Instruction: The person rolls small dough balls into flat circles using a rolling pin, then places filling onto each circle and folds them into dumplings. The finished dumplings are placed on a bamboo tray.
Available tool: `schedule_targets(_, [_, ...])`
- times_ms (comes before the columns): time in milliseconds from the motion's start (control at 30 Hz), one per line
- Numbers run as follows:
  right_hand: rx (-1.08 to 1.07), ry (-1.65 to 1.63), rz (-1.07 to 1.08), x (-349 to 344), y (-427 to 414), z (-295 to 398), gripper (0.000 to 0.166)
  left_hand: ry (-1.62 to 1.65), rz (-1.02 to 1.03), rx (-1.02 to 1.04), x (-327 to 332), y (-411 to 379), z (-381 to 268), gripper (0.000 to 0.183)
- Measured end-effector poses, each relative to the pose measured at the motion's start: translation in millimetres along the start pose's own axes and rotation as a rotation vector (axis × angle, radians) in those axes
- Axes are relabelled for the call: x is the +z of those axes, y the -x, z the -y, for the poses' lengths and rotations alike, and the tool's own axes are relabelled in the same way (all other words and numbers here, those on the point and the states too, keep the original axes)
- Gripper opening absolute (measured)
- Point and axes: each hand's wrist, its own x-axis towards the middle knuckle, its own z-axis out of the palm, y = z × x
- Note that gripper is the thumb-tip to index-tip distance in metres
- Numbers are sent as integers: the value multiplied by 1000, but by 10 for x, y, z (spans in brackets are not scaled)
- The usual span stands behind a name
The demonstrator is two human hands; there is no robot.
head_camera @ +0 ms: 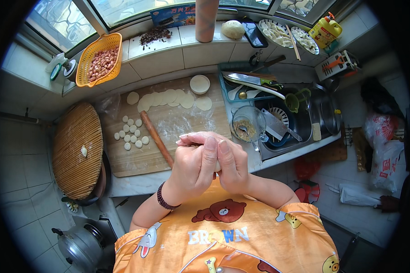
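Note:
My left hand (194, 163) and my right hand (230, 163) are pressed together over the front edge of a floured wooden board (123, 167). Between them a bit of pale dough (218, 166) shows; the fingers hide most of it. A wooden rolling pin (156, 138) lies on the board just left of my hands. Small dough discs (133, 139) are scattered at the board's left. Rolled dough wrappers (167, 97) overlap along its back, with a round stack of wrappers (200, 84) at the back right. One dumpling (84, 151) rests on a round slatted lid (73, 177).
Right of the board stands a glass bowl of filling (247, 124) with a spoon. Beyond are a sink (302, 136) with a cleaver (275, 123), and a teal tray (222, 80) with knives. The sill holds a basket of peanuts (118, 68), a dough ball (233, 29) and dumpling plates (263, 22).

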Motion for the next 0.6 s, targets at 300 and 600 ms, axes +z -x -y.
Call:
schedule_targets(300, [-925,1112,-516,217,-17,-336,36,-346,34,492,53,228,239,22])
schedule_targets(600, [-602,967,-198,195,214,-244,62,-617,62,608,59,341,236,21])
